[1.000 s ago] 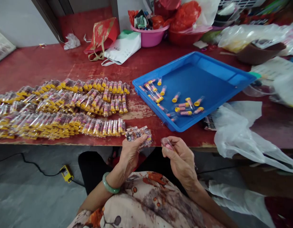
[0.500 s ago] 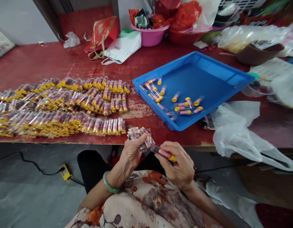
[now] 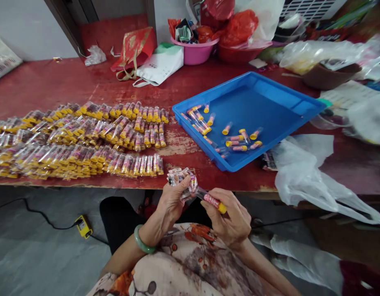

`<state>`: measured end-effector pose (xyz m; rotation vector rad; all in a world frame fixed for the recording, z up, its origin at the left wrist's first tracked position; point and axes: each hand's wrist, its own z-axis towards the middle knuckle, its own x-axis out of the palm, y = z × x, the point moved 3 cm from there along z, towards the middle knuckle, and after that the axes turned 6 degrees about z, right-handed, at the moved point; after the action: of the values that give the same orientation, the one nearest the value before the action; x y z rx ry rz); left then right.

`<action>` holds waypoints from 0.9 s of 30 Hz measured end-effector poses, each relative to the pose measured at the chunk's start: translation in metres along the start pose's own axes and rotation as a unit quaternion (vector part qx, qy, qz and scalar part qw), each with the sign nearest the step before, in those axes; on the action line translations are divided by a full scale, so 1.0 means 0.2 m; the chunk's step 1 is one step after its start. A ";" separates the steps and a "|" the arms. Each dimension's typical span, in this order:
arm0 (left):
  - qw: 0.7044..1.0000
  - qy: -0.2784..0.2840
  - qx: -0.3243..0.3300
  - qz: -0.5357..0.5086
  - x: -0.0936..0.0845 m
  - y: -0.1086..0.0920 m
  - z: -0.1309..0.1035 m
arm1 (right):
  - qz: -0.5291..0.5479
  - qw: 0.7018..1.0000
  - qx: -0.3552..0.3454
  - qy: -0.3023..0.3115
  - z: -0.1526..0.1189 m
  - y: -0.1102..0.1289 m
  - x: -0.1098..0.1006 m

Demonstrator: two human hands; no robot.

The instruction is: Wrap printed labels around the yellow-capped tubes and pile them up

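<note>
My left hand is closed around a bunch of small printed plastic wrappers, fanned out past the thumb. Between the thumb and fingers of my right hand is a clear tube with pink contents and a yellow cap. The tube's clear end points left and meets the wrappers; whether it is inside one I cannot tell. Both hands are just off the table's front edge. Beyond them a blue tray holds several loose capped tubes. Long rows of wrapped tubes lie stacked on the left.
The red table also carries a white plastic bag hanging over its front edge at right. Paper bags and a pink basin stand at the back. A yellow box with a cable lies on the floor.
The view has tilted slightly, so the table things sit a little lower. Both hands keep their hold, and the tube has stayed close against the wrappers.
</note>
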<state>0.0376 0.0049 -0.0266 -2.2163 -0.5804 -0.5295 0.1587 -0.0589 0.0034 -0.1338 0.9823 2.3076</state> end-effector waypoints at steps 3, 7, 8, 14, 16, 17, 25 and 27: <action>0.999 0.010 -0.031 0.004 0.00 0.01 0.00 | 0.003 1.000 0.026 -0.007 -0.01 -0.02 -0.01; 0.999 0.008 -0.033 0.009 0.00 0.01 0.01 | 0.001 0.999 0.028 -0.033 -0.01 -0.02 -0.04; 1.000 0.004 -0.029 0.013 0.00 0.01 0.01 | 0.005 0.999 0.023 -0.037 -0.01 -0.02 -0.05; 1.000 -0.009 0.002 0.013 0.00 0.01 0.01 | 0.017 0.999 -0.036 -0.004 0.01 0.01 -0.04; 1.000 -0.004 -0.004 0.011 0.00 0.01 0.00 | -0.008 0.998 -0.068 0.014 0.01 0.01 -0.03; 1.000 0.001 -0.010 0.014 0.00 0.01 0.00 | -0.028 0.996 -0.081 0.022 0.01 0.00 -0.03; 0.999 0.007 -0.012 0.029 -0.03 0.02 0.01 | -0.103 0.988 -0.110 0.030 -0.01 -0.01 -0.02; 0.999 0.016 -0.007 0.030 -0.02 0.02 0.01 | -0.103 0.991 -0.081 0.015 -0.01 -0.01 -0.02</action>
<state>0.0366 0.0027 -0.0328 -2.2270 -0.4936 -0.5381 0.1627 -0.0615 0.0015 -0.3232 0.7576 2.1967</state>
